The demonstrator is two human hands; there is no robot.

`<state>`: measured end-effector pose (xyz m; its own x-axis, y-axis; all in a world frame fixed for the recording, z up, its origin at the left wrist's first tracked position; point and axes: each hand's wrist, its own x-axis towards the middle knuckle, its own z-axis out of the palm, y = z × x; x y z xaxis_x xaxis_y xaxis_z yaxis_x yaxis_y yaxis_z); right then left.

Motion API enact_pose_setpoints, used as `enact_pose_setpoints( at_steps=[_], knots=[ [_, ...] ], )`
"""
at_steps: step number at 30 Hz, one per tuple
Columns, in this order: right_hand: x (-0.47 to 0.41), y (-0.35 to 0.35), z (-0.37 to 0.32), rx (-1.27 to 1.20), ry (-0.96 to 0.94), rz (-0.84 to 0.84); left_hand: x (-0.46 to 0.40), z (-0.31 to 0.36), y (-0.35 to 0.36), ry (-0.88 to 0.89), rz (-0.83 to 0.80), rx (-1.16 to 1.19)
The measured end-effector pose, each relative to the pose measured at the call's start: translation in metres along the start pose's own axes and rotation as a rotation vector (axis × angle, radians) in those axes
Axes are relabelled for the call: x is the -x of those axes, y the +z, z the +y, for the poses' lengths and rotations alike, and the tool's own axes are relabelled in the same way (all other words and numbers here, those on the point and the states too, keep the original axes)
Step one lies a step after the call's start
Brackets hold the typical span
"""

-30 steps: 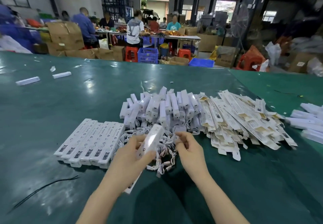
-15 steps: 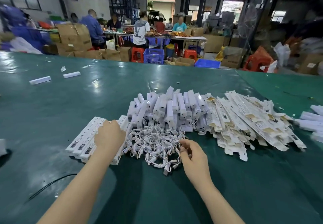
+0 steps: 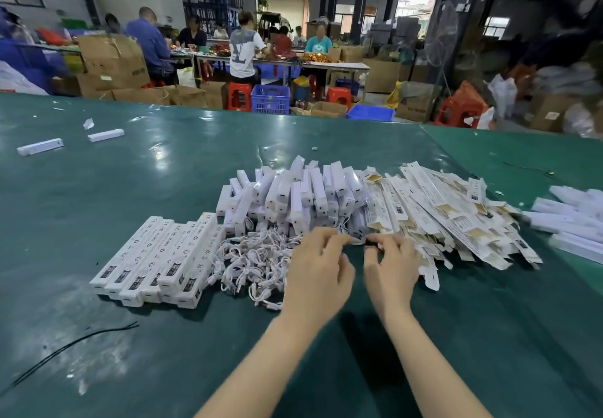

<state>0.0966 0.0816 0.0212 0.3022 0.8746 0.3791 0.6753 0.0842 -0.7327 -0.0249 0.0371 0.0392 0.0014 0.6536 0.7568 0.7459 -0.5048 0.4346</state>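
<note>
Hands nearest: left hand (image 3: 318, 271) and right hand (image 3: 391, 267) sit close together on the green table (image 3: 489, 336), fingertips curled onto a small piece (image 3: 359, 241) too blurred to name. Just left lies a tangle of white cables (image 3: 254, 258). Beyond are stacked white units (image 3: 293, 192), with flat cartons (image 3: 440, 215) to the right. This looks like gathering parts for one pack; next likely needs a carton drawn free.

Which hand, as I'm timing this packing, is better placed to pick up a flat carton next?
Likely the right. The right hand lies against the pile of flat cartons, fingertips at its near edge; the left hand is beside the cable heap.
</note>
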Motion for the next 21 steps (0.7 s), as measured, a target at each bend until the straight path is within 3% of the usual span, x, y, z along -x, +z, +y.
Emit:
enact_pose_setpoints(
  at_steps=[2, 5, 8, 10, 13, 18, 21],
  knots=[
    [-0.014, -0.005, 0.005, 0.195, -0.045, -0.021, 0.01, 0.013, 0.024, 0.008, -0.067, 0.063],
    [-0.034, -0.01, 0.004, 0.248, -0.043, -0.128, 0.018, 0.017, 0.045, -0.034, -0.13, 0.115],
    [-0.049, -0.007, 0.011, 0.637, -0.174, -0.344, 0.021, 0.014, 0.052, -0.03, -0.136, 0.145],
    [-0.052, -0.004, 0.015, 0.689, -0.162, -0.369, 0.024, 0.012, 0.052, -0.046, -0.125, 0.174],
    [-0.043, -0.003, 0.018, 0.559, -0.073, -0.172, 0.026, 0.009, 0.052, -0.14, -0.075, 0.243],
    [-0.022, -0.006, 0.017, 0.259, -0.118, 0.256, 0.023, 0.008, 0.053, -0.207, -0.069, 0.291],
    [-0.053, -0.011, 0.009, 0.243, -0.174, 0.197, 0.01, -0.001, 0.056, -0.21, -0.153, 0.279]
  ],
)
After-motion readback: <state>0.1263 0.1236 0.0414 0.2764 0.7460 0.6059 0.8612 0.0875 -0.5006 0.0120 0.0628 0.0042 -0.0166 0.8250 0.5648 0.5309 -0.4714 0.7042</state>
